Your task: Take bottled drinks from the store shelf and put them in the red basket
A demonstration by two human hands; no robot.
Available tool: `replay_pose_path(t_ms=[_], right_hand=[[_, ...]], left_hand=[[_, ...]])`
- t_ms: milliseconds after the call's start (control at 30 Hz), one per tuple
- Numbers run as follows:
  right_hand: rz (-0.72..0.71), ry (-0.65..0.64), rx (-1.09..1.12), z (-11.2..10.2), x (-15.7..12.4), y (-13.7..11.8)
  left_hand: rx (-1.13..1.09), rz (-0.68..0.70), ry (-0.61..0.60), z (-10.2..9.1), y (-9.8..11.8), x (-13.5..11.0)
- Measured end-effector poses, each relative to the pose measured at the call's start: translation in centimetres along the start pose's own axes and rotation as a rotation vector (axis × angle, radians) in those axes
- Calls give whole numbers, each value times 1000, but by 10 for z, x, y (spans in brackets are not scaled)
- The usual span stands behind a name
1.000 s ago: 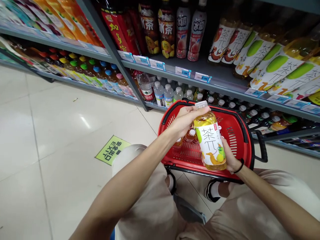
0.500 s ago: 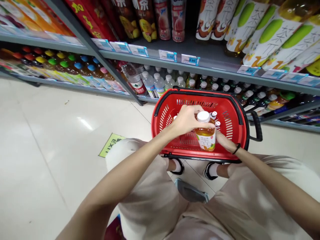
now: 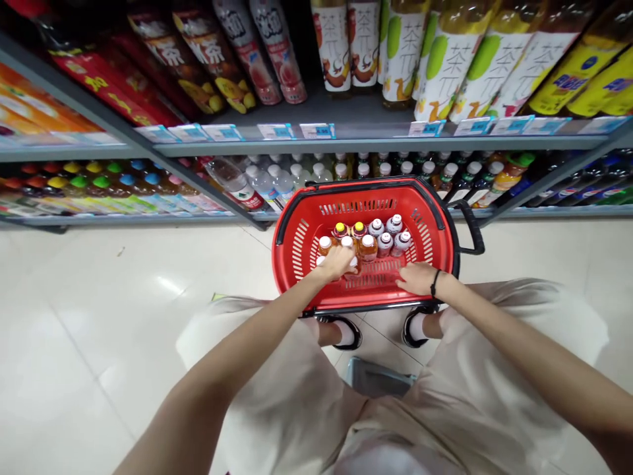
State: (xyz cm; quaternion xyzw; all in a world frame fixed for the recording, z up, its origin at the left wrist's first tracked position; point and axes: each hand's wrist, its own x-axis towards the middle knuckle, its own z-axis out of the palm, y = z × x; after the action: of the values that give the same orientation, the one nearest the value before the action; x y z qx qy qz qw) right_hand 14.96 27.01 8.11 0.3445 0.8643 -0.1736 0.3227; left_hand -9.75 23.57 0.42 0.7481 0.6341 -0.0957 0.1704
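A red shopping basket (image 3: pixel 366 300) stands between my feet, with several upright bottles inside. My left hand (image 3: pixel 337 261) is down in its left half, fingers closed round a white-capped bottle of amber tea (image 3: pixel 354 269); much of that bottle is hidden by the hand. Beside it stands another tea bottle (image 3: pixel 368 249), touching or nearly so. Farther back are bottles with yellow caps (image 3: pixel 359 229), and to their right pale bottles with white caps (image 3: pixel 384 245). Near the basket's front right wall hovers my right hand (image 3: pixel 418 278), fingers loosely bent and apart, holding nothing.
The upper shelf (image 3: pixel 366 135) ahead carries tall tea bottles (image 3: pixel 450 66) and red cartons (image 3: pixel 109 86). Rows of drinks (image 3: pixel 99 185) fill the lower shelf behind the basket. The basket's black handle (image 3: pixel 467 227) sticks out on the right. A grey object (image 3: pixel 378 379) lies between my legs.
The tea bottle that both hands held above the basket is now down among the others under my left hand. My right hand has let go and moved away to the right.
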Motion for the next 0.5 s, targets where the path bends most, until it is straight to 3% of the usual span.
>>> replay_pose_path(t_ms=[167, 500], right_hand=[[-10, 6, 4, -7, -15, -4], [-51, 24, -24, -11, -20, -9]], left_hand=[[91, -65, -64, 20, -7, 3], [123, -174, -75, 20, 1, 5]])
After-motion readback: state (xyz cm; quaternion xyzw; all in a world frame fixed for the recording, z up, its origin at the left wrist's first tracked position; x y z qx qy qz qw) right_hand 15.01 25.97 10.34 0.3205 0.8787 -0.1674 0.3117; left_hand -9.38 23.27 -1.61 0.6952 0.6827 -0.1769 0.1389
